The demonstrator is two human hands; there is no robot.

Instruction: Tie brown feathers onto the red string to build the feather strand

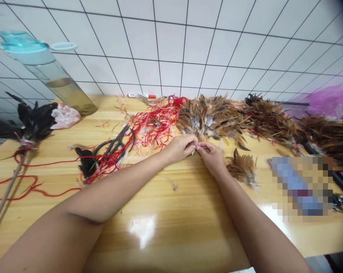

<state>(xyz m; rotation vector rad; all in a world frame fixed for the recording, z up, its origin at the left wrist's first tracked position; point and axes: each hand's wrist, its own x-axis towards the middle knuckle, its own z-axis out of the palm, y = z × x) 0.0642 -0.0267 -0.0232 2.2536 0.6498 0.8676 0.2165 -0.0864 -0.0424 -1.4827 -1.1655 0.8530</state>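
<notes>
Holds a small pale feather wisp [193, 150] where left hand [180, 148] and right hand [213, 156] meet, with thumbs and forefingers pinched narrow on it. Lies between both sets of fingertips, neither hand clearly nearer; cannot tell its long axis. Sits just short of the fanned brown feathers [217, 113], with the loose brown feather tuft [243, 167] just beside the right wrist.

A white tiled wall [170, 41] was seen behind the wooden table [188, 216]; light [143, 229] was reflected from it in bright patches.
</notes>
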